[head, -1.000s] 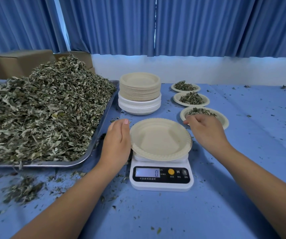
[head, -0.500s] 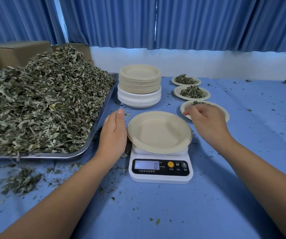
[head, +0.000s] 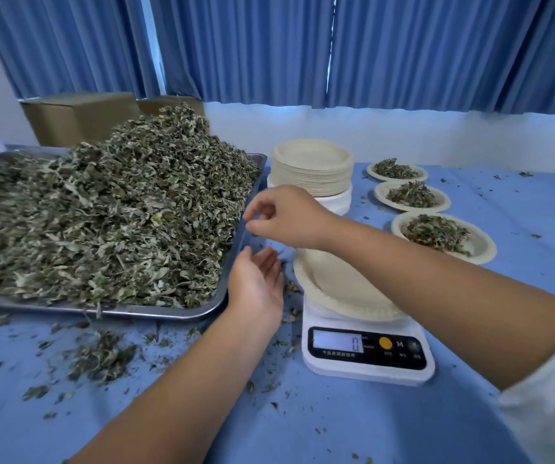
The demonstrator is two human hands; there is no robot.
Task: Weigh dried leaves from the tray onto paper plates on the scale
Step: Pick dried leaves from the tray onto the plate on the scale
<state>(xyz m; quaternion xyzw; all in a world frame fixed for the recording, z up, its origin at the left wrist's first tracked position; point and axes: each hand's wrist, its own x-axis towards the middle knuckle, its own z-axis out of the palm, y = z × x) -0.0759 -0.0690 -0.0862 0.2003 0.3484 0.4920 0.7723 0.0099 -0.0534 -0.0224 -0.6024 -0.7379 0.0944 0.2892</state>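
Loose-curled right hand [head: 289, 219]; round paper plate [head: 336, 289]

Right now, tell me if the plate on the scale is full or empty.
Empty. The plate shows a bare surface where the arm does not hide it, and the scale display reads 0.
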